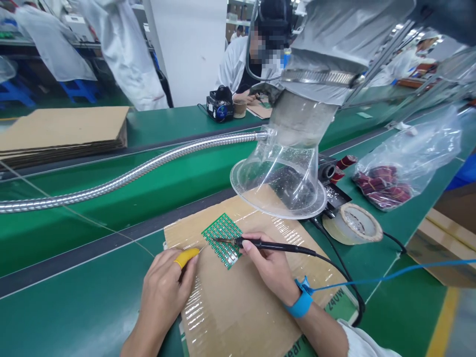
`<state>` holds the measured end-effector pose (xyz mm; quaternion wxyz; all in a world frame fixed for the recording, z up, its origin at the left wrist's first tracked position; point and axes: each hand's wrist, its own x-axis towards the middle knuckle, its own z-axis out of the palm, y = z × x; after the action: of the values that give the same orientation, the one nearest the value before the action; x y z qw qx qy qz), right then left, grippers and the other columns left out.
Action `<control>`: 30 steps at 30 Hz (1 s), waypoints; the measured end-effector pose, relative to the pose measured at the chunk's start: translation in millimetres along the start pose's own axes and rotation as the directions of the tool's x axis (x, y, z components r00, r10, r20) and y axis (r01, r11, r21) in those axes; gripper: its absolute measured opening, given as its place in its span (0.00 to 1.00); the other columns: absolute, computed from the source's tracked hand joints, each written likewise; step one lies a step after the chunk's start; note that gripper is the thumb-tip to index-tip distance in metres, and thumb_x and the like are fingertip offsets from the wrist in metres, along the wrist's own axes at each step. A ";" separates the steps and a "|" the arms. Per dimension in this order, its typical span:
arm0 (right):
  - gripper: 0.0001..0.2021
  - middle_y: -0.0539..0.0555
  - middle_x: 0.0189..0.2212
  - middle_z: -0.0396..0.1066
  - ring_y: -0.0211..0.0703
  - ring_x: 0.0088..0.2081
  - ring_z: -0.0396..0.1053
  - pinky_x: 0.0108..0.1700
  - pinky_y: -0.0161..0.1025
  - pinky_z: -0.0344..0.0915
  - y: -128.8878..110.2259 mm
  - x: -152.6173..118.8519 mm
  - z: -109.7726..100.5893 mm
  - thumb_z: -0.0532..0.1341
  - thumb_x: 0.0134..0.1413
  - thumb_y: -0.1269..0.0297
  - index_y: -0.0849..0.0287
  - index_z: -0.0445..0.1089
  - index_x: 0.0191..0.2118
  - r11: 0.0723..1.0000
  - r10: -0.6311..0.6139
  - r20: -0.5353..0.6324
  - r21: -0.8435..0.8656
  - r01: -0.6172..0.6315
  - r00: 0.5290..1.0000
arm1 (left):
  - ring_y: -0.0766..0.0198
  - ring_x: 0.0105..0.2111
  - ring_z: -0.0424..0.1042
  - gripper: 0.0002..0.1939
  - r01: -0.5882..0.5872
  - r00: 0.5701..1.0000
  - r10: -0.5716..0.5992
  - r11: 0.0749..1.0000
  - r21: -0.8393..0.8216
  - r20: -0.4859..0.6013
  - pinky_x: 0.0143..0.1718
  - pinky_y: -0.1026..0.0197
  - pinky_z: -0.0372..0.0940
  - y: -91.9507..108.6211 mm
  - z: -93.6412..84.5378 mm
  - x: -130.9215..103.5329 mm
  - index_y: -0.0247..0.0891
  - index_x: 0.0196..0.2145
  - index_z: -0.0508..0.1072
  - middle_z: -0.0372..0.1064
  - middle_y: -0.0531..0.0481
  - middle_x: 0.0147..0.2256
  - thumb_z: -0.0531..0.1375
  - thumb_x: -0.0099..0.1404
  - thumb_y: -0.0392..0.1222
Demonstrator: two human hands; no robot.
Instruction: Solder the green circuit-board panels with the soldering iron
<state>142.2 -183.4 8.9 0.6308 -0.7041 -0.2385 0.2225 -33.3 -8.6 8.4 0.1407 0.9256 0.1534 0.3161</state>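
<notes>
A green circuit board panel (223,240) with rows of small pads lies on a brown cardboard sheet (230,307). My right hand (268,265) is closed round the black handle of a soldering iron (267,244), whose tip is over the left part of the panel. A blue strap circles that wrist. To the left of the panel, my left hand (167,285), a yellow cover on one finger, pinches a thin solder wire (203,248) that points toward the board.
A clear fume hood (282,188) on a metal hose (148,168) hangs above the cardboard. At right are a round pot (353,223) and a plastic bag of dark red bundles (390,183). Cardboard sheets (67,129) lie back left; a person (238,64) sits opposite.
</notes>
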 end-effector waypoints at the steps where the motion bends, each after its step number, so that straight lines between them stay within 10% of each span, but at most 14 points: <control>1: 0.17 0.55 0.35 0.80 0.51 0.36 0.79 0.42 0.46 0.76 0.2 -0.1 0.3 0.66 0.62 0.46 0.56 0.76 0.44 1.000 -0.001 0.002 -0.008 0.001 1.000 | 0.61 0.36 0.73 0.03 -0.009 1.000 0.009 1.000 0.010 0.003 0.40 0.58 0.65 0.7 0.4 0.6 0.39 0.38 0.73 0.75 0.49 0.34 0.60 0.71 0.39; 30: 0.16 0.56 0.35 0.80 0.50 0.34 0.80 0.38 0.42 0.78 -1.9 -3.6 -1.2 0.66 0.63 0.47 0.55 0.77 0.43 0.995 -0.047 0.036 -0.088 0.050 0.998 | 0.62 0.36 0.73 0.04 -0.006 1.000 0.005 0.999 -0.042 -0.015 0.43 0.56 0.67 0.7 -5.0 -2.9 0.38 0.39 0.77 0.75 0.50 0.33 0.61 0.70 0.36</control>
<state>140.0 -186.4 11.0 0.5998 -0.7216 -0.2760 0.2079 -38.5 -9.6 10.9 0.1582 0.9204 0.1453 0.3267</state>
